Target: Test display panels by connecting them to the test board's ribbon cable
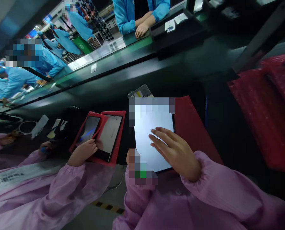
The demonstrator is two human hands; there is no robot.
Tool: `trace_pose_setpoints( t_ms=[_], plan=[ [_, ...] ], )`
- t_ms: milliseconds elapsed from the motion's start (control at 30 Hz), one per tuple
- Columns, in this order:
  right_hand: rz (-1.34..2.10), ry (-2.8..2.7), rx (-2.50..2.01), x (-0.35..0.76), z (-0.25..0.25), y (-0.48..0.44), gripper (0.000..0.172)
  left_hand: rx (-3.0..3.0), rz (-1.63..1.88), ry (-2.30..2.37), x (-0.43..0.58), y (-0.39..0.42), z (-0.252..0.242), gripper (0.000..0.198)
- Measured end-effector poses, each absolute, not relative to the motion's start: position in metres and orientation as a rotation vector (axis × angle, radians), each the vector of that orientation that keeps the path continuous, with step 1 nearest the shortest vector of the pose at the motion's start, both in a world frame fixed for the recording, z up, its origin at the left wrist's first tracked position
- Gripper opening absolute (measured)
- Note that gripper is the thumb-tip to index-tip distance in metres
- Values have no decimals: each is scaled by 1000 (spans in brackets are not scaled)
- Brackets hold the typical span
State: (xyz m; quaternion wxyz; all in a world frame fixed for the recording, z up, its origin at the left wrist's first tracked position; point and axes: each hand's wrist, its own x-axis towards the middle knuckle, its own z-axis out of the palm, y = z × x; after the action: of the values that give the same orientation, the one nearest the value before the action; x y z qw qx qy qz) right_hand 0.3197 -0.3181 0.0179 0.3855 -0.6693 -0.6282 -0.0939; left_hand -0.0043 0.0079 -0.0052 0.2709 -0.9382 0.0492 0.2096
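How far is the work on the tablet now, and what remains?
Done, it seems: the tablet lies on a red pouch and its screen glows white. In hand: the left hand grips its lower corner, the right hand lies open on the screen. Left: I cannot tell; two tablets in red pouches beside are under a co-worker's hand.

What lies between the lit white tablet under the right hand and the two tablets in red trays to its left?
Only a narrow dark gap, head view: lit tablet, right hand, red trays, touched by another pink-sleeved hand.
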Motion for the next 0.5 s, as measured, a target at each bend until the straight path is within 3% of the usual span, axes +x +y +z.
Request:
trace_pose_setpoints(
  t_ms=[267,500],
  plan=[
    [-207,-1596,-1836,319,23,-350,34,-2544,615,90,-4,8,0,31],
    [-226,-1157,-2052,391,44,-328,37,-2607,597,50,2,3,4,30]
  ],
)
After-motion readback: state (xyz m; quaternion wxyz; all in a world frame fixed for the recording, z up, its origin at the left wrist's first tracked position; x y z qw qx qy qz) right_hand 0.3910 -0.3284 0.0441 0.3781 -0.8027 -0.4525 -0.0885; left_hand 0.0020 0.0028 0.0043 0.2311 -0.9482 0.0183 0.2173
